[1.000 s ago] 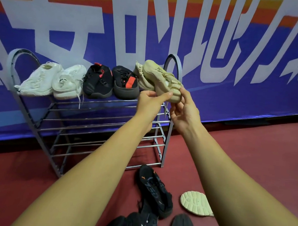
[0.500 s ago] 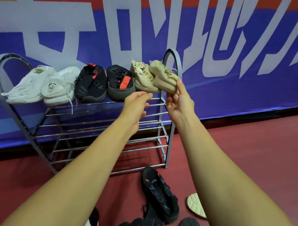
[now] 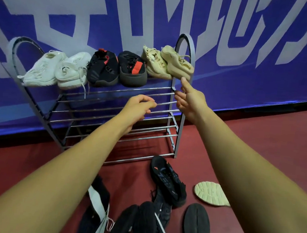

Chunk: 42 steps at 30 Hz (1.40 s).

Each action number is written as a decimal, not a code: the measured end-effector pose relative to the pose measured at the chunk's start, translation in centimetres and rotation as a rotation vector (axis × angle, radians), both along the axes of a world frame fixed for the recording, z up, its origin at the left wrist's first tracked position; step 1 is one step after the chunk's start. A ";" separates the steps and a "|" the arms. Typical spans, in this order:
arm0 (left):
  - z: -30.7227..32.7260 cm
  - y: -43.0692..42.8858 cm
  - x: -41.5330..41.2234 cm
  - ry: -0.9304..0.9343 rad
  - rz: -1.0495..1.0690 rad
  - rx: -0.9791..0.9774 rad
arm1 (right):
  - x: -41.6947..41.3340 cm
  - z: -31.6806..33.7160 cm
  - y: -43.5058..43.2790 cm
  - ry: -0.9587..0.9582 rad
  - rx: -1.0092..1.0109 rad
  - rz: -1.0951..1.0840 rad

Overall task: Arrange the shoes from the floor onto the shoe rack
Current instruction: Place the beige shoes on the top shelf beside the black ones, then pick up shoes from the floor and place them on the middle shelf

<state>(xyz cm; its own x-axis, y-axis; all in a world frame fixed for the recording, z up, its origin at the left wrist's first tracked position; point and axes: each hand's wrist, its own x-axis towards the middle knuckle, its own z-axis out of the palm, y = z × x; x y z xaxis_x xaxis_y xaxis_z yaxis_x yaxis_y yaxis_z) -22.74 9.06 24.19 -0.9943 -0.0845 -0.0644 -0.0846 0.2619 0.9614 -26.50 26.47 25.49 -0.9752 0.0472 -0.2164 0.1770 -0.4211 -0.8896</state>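
Dark red floor [image 3: 258, 145], grey metal-bar shoe rack [image 3: 181, 134] with its top shelf packed, both hands empty

Left hand [image 3: 138, 107] and right hand [image 3: 191, 101] hang loose-fingered in front of the bars, holding nothing. Right above the right fingertips sits the beige lace-up sneaker [image 3: 176, 64], toe poking past the shelf's end, so I reckon one bump from that hand tips it off. Below both wrists a black mesh sneaker [image 3: 169, 181] and a cream shoe lying sole-up [image 3: 211, 193] wait on the floor.
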 end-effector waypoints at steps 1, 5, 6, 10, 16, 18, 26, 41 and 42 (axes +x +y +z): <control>-0.4 -0.6 0.7 -0.017 -0.016 -0.050 | 0.7 -0.6 -0.1 -0.005 0.065 0.037; -2.2 -3.1 3.7 -0.100 -0.070 -0.207 | 3.7 -3.9 -0.8 -0.078 0.313 0.190; -2.7 -3.6 4.4 -0.118 -0.074 -0.227 | 4.5 -4.7 -1.1 -0.095 0.357 0.217; -4.3 -5.1 7.4 -0.186 -0.074 -0.302 | 7.8 -7.5 -2.4 -0.126 0.529 0.307; -9.2 -6.0 11.4 -0.276 -0.122 -0.395 | 12.2 -12.3 -3.6 -0.164 0.694 0.439; -11.1 -6.5 12.8 -0.314 -0.143 -0.399 | 13.2 -14.0 -3.8 -0.185 0.701 0.480; -16.0 -10.9 16.4 -0.455 -0.157 -0.537 | 18.0 -22.0 -7.0 -0.325 0.779 0.626; -25.4 -15.2 19.7 -0.697 -0.022 -0.567 | 18.4 -29.1 -13.0 -0.409 0.856 0.797; -25.7 -15.3 19.5 -0.707 0.008 -0.545 | 18.3 -29.6 -13.7 -0.418 0.847 0.809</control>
